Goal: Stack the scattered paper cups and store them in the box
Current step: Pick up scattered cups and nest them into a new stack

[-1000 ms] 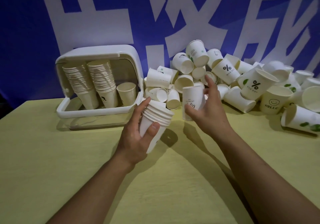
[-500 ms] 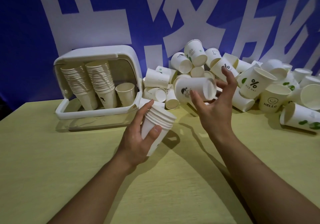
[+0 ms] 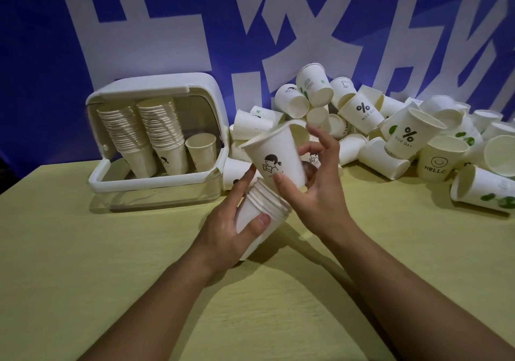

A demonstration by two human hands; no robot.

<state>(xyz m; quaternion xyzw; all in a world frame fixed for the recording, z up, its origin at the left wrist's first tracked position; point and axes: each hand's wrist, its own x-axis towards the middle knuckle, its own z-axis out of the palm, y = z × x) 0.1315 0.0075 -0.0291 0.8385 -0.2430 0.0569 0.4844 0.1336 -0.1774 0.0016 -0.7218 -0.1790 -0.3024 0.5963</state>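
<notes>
Right hand has carried the single cup from the pile to above the stack. Its grip pinches the cup base-down for nesting; left hand grips the stack, mouth tilted up.

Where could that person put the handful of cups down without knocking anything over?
The bare yellow table in front of the white box and around both forearms is free. Behind the right hand, the loose cup pile crowds the far right. Inside the box, room remains beside the single cup.

"% NICE DAY" reads on two cups in the far pile; "HELLO" with a smiley on another cup to the right.
</notes>
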